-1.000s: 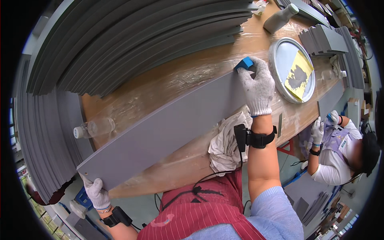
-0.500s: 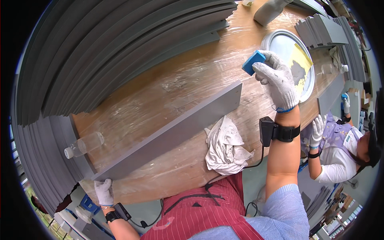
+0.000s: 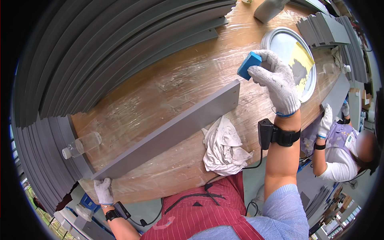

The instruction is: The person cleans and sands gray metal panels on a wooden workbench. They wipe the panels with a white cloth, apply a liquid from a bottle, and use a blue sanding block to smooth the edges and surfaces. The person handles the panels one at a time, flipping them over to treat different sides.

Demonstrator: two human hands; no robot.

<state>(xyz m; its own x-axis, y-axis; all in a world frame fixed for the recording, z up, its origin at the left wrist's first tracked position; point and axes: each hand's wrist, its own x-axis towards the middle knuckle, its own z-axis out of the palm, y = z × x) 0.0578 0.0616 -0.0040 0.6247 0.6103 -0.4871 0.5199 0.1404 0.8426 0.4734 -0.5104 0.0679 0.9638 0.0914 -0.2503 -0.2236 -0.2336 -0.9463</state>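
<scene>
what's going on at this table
The gloved left hand holds the left end of a long grey board, which appears to stand on its long edge on the table. The right hand holds a blue block up off the board. A crumpled white cloth lies by the board; another person is at right.

Shows a long, brown, wood-look work table (image 3: 160, 106) under clear, wrinkled plastic film (image 3: 182, 76), streaked with white glare. Reveals a smooth, pale grey-green floor (image 3: 255, 179) beneath. At lower right, includes bright, pale window panes (image 3: 353, 216); at lower left, seemingly has dark-barred glazing (image 3: 33, 199), though warped near the rim.
</scene>
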